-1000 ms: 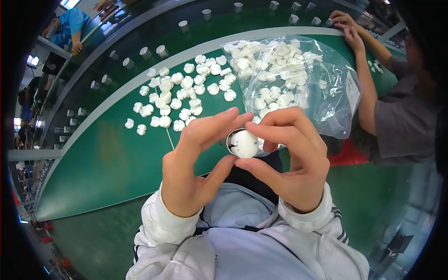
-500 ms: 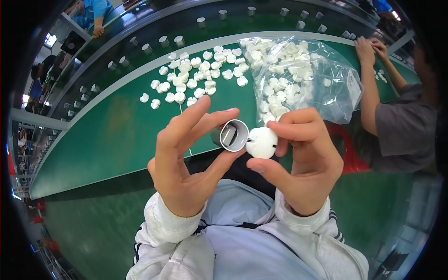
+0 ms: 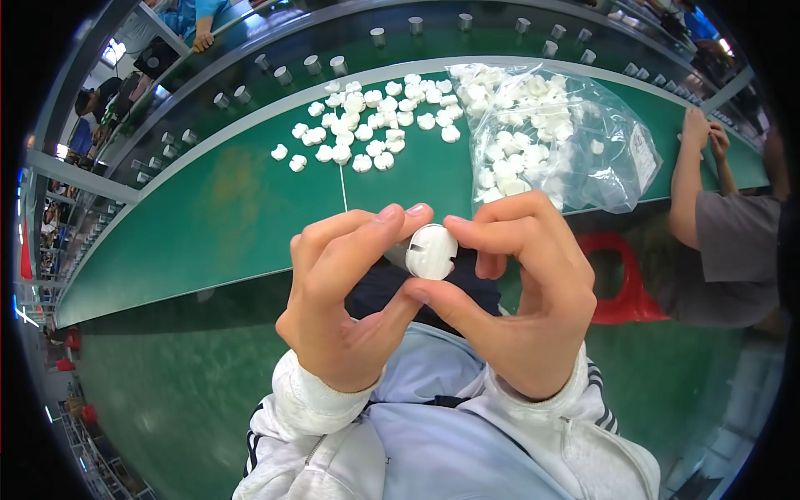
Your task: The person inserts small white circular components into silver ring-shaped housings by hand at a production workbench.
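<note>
In front of my lap my left hand (image 3: 346, 287) pinches a grey metal cylinder (image 3: 398, 254), its side mostly hidden by my fingers. A round white plastic cap (image 3: 432, 252) with dark notches sits at the cylinder's mouth, covering the opening. My right hand (image 3: 525, 287) grips the cap's edge between thumb and forefinger. The two pieces touch; how deep the cap sits I cannot tell. Beyond my hands, many loose white caps (image 3: 364, 132) lie scattered on the green table (image 3: 225, 225).
A clear plastic bag (image 3: 612, 171) full of white caps rests at the table's right. Behind it runs a conveyor (image 3: 350, 42) carrying several metal cylinders. A person in a grey sleeve (image 3: 737, 233) works at the right, near a red stool (image 3: 621, 279). Another person's hand (image 3: 202, 40) shows at the upper left.
The white cap has moved left from beside the cylinder onto its mouth, hiding the inside. My hands have come together, and the view has shifted slightly.
</note>
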A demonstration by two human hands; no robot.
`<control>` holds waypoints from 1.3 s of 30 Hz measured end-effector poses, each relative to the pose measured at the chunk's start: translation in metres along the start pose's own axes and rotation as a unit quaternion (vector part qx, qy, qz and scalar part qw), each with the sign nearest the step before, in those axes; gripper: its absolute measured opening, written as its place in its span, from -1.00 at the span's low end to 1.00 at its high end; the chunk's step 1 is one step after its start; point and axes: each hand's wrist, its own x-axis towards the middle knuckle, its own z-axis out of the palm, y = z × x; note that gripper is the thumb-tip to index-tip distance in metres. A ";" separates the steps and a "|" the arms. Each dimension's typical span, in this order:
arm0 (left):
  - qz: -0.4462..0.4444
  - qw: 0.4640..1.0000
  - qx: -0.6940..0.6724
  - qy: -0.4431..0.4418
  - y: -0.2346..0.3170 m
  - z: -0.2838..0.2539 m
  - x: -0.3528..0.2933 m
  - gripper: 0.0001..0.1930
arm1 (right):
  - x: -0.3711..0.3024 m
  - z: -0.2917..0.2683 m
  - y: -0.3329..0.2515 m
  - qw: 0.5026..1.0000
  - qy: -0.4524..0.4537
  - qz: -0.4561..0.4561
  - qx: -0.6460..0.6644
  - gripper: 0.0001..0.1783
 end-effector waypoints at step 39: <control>0.006 1.000 0.013 -0.023 0.000 -0.026 -0.013 -0.36 | 0.012 -0.002 -0.006 0.917 -0.114 -0.314 -0.220 -0.63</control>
